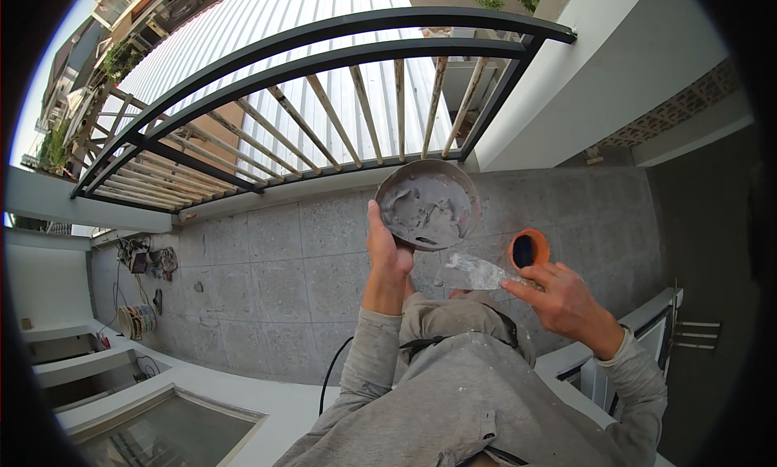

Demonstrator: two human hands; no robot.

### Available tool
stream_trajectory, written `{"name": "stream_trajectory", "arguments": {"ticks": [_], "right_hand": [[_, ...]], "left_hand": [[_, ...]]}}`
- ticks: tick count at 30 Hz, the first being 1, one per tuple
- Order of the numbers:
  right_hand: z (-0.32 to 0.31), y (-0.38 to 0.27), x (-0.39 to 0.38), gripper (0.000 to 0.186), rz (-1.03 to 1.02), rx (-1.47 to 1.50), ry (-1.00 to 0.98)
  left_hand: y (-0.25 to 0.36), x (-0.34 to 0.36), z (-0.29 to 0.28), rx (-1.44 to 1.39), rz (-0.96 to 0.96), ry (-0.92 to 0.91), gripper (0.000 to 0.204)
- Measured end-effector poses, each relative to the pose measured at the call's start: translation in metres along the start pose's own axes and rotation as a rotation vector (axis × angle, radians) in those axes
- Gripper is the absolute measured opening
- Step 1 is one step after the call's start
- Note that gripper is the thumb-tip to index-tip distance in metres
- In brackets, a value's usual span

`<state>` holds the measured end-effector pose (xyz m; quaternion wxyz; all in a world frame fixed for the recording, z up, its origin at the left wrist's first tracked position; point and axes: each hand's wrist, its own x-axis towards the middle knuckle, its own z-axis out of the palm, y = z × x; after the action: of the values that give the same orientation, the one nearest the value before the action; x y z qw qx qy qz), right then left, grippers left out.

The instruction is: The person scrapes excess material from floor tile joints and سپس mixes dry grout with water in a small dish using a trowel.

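Observation:
My left hand [389, 252] grips a round bowl [475, 193] from its near left side, the thumb lying along the rim. Wet grey mortar [417, 206] coats the inside, smeared up the walls with lumps in the middle. In my right hand [562, 302] is a putty knife, its flat blade [476, 270] caked with pale grey paste and pointing left. The blade is just below the bowl, apart from it. Beyond my right fingers, an orange bucket [543, 247] with a dark inside stands lower down on the floor.
A dark metal railing [324, 56] with worn bars runs along the far side, a corrugated roof [267, 30] beyond it. Grey tiles [271, 256] cover the floor. At the left are a stained bucket [136, 321], tools and cables [137, 256]. A white wall [615, 78] rises right.

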<state>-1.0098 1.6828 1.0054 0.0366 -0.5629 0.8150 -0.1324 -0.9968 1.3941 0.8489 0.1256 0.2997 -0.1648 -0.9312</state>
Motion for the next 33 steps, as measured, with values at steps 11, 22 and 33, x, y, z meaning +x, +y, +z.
{"name": "stream_trajectory", "arguments": {"ticks": [11,22,33], "right_hand": [[-0.043,0.058,0.058,0.035,0.589,0.513,-0.198],[0.041,0.021,0.061,0.033,0.903,1.370,-0.305],[0.048,-0.014,0.103,0.041,-0.030,0.012,0.010]], "left_hand": [[0.014,-0.001,0.002,0.188,0.019,-0.127,0.056],[0.007,-0.013,-0.015,0.043,0.117,-0.074,0.052],[0.051,-0.028,-0.036,-0.072,0.013,-0.066,0.061]]}}
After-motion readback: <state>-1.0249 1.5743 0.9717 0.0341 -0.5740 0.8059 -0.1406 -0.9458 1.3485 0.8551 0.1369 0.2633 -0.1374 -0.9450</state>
